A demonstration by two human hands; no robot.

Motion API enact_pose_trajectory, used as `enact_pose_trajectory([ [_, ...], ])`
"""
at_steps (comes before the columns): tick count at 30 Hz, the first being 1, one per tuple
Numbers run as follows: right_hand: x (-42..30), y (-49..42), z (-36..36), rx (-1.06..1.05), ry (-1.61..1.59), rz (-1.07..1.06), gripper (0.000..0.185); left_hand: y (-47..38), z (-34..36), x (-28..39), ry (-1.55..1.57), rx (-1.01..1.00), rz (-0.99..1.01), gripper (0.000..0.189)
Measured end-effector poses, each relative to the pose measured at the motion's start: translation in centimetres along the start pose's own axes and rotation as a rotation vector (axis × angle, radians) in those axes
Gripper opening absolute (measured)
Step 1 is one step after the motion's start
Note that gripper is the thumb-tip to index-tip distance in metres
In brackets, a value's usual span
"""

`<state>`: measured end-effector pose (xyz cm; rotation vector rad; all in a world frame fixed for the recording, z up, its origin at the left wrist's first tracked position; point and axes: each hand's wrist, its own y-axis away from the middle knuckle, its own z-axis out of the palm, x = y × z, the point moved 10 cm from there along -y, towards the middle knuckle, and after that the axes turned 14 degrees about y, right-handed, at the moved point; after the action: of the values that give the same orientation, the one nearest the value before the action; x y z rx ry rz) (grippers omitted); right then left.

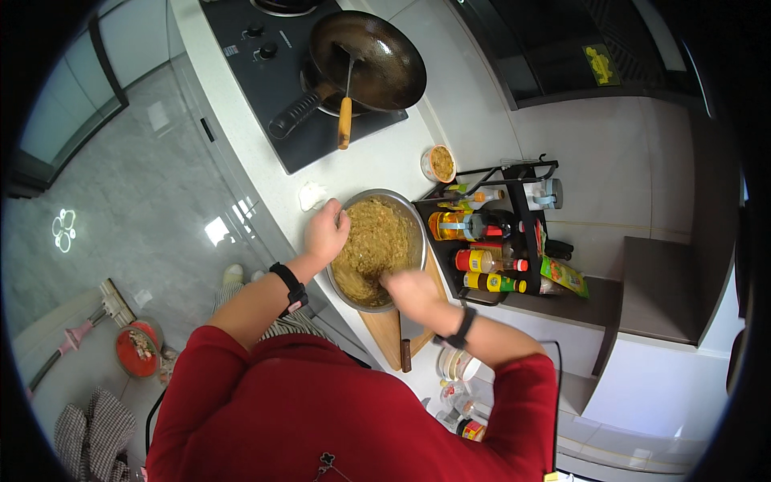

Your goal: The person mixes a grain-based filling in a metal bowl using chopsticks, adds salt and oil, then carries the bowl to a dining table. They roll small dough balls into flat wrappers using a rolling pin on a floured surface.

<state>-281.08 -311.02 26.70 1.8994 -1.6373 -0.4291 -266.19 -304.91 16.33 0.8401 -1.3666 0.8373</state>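
A metal mixing bowl holds a coarse yellow-brown mixture and stands partly over a wooden cutting board. My left hand grips the bowl's left rim. Blurred by motion, my right hand is above the lower right part of the mixture with its fingers closed together; any utensil in it cannot be made out. A cleaver with a brown handle lies on the board below the bowl. A small bowl of similar mixture stands near the wall.
A wok with a wooden-handled spatula in it sits on the black cooktop. Right of the mixing bowl stands a black rack of sauce and oil bottles. A crumpled white item lies by the counter's edge. Jars and bowls stand near my right elbow.
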Motion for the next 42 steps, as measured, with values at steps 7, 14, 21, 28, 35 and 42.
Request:
enact_pose_trajectory([
  [7,10.2,0.1,0.2,-0.133,0.251,0.4,0.012,0.1,-0.4,0.1,0.033,-0.011,-0.031,0.017],
  [14,1.7,-2.7,1.8,0.031,0.225,0.082,0.011,-0.2,0.4,0.8,0.004,-0.054,0.005,0.016],
  [21,15.3,-1.1,1.7,0.176,0.371,0.19,0.012,-0.5,0.7,0.3,0.003,-0.108,-0.045,0.016],
  [28,2.2,1.5,4.6,-0.106,0.098,0.084,0.013,-0.2,0.4,0.4,0.035,-0.065,-0.061,0.017],
  [35,9.3,0.4,-0.8,-0.071,0.251,0.476,0.009,-0.1,0.1,0.2,0.025,-0.055,-0.063,0.017],
  [42,4.3,0.8,1.4,0.139,-0.011,0.239,0.013,0.0,0.4,0.1,0.01,-0.071,-0.057,0.016],
])
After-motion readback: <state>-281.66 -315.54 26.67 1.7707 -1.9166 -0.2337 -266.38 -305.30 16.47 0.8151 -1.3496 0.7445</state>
